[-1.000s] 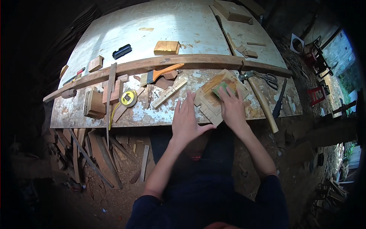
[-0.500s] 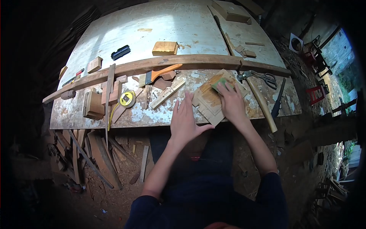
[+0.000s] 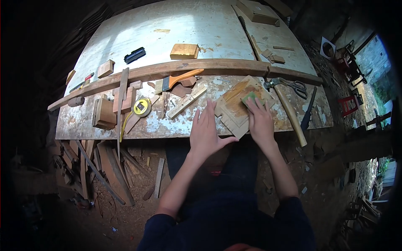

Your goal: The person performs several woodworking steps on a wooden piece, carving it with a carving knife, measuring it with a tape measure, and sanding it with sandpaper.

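Observation:
A square wooden board with a worn, darker centre lies turned cornerwise at the front edge of the workbench. My right hand presses a green sanding pad onto its right half, fingers laid over the pad. Against the board's left side, my left hand rests open, fingers stretched forward and thumb spread along the near corner. Left of that hand lies a narrow light wood strip. A hammer with a wooden handle lies just right of the board.
A long wooden beam crosses the workbench behind the board. Around it lie a paintbrush, a tape measure, scissors, a dark-handled tool and wood blocks. Scrap wood leans below the bench's left side.
My right hand has slid the green sanding pad right and toward me across the board. My left hand stays at the board's left side. The view has shifted slightly.

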A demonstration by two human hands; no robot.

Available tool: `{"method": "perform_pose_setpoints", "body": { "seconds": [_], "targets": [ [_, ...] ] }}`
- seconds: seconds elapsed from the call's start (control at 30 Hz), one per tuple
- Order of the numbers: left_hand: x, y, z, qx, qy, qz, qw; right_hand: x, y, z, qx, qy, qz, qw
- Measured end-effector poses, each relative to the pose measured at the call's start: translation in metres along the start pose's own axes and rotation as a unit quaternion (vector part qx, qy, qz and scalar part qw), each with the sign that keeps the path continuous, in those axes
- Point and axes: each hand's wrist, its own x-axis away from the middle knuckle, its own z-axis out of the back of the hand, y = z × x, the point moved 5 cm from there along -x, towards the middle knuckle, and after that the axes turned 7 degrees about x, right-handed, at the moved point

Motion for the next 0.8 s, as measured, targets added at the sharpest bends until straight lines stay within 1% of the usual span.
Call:
{"method": "perform_pose_setpoints", "body": {
  "seconds": [0.07,0.1,0.13,0.2,0.23,0.27,0.33,0.4,0.43,0.47,0.53,0.57,0.67,0.7,0.73,0.8],
  "targets": [
    [0.005,0.001,-0.001,-0.007,-0.004,-0.008,1.0,0.028,-0.038,0.015,-0.093,-0.065,0.09,0.989],
    [0.002,-0.001,0.0,-0.008,-0.003,-0.009,1.0,0.027,-0.027,0.018,-0.101,-0.078,0.089,0.988],
    [0.002,-0.001,0.0,-0.008,-0.004,-0.007,1.0,0.021,0.001,0.014,-0.071,-0.022,0.049,0.996],
    [0.008,0.002,-0.003,-0.002,-0.011,-0.002,1.0,0.013,0.052,0.005,-0.017,0.022,-0.083,0.996],
    [0.007,0.002,-0.003,-0.003,-0.009,-0.001,1.0,0.019,0.032,0.008,0.027,0.033,-0.039,0.998],
    [0.005,0.001,-0.002,-0.007,-0.01,-0.002,1.0,0.03,0.002,0.012,-0.006,0.023,0.009,1.0],
    [0.008,0.002,-0.002,-0.009,-0.008,-0.006,1.0,0.039,-0.024,0.022,-0.074,-0.052,0.093,0.992],
    [0.007,0.0,-0.002,-0.011,-0.008,-0.008,1.0,0.018,0.025,0.014,-0.038,0.01,0.029,0.999],
    [0.008,0.0,-0.003,-0.009,-0.011,-0.003,1.0,0.007,0.044,0.014,0.003,0.035,-0.07,0.997],
    [0.005,0.0,-0.003,-0.008,-0.01,0.0,1.0,0.014,0.038,0.013,0.01,0.033,-0.051,0.998],
    [0.001,0.001,-0.002,-0.004,-0.008,0.002,1.0,0.031,0.006,0.011,0.019,0.034,-0.009,0.999],
    [0.005,0.001,-0.001,-0.002,-0.014,0.006,1.0,0.042,-0.013,0.016,-0.025,0.004,0.017,1.0],
    [0.005,0.001,-0.002,-0.004,-0.017,0.007,1.0,0.026,0.036,0.017,0.029,0.028,-0.058,0.998],
    [0.008,0.002,-0.003,-0.002,-0.019,0.007,1.0,0.022,0.056,0.01,0.053,0.026,-0.099,0.993],
    [0.008,0.003,-0.003,-0.001,-0.017,0.007,1.0,0.027,0.043,0.012,0.041,0.02,-0.06,0.997],
    [0.005,0.002,-0.001,-0.001,-0.014,0.003,1.0,0.045,-0.004,0.016,0.011,0.01,0.016,1.0]
  ]
}}
